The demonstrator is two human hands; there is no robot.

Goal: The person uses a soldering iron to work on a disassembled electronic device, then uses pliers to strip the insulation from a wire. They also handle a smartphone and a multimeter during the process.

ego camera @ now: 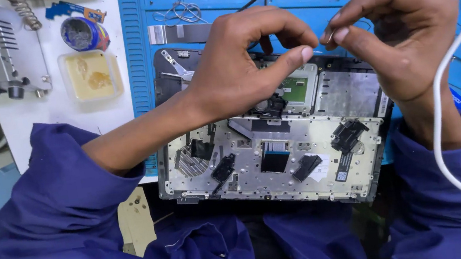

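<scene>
Bright, even overhead light; soft shadows under the hands, mild glare on the metal plate (282, 158), edges slightly bowed.

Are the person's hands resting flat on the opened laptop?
No, the left hand and the right hand are raised above the opened laptop shell, with their fingertips pinched close together.

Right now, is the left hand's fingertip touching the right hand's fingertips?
Cannot tell. The head view shows the left hand and right hand nearly meeting at their fingertips, without plainly showing contact or gap.
</scene>
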